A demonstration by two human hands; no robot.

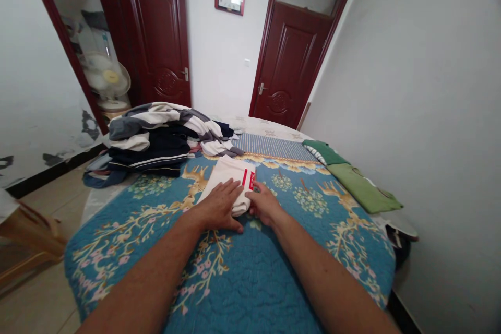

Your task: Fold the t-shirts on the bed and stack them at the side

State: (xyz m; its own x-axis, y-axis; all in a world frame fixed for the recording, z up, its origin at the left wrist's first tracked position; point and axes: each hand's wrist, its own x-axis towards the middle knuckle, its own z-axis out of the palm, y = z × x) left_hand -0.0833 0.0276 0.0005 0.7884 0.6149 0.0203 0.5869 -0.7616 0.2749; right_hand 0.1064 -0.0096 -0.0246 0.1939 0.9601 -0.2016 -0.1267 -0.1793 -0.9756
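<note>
A folded white garment (228, 177) with red stripes lies on the blue flowered quilt (250, 271) in the middle of the bed. My left hand (219, 204) lies flat on its near end, fingers stretched out and open. My right hand (263, 202) touches the garment's right edge beside the red stripes, with its fingers curled against the fold. Both forearms reach in from the bottom of the view.
A pile of striped and dark clothes (156, 138) sits at the bed's far left. Folded green garments (352, 177) lie along the right edge by the wall. A wooden chair (27, 240) stands at left; a fan (105, 81) and two dark red doors are behind.
</note>
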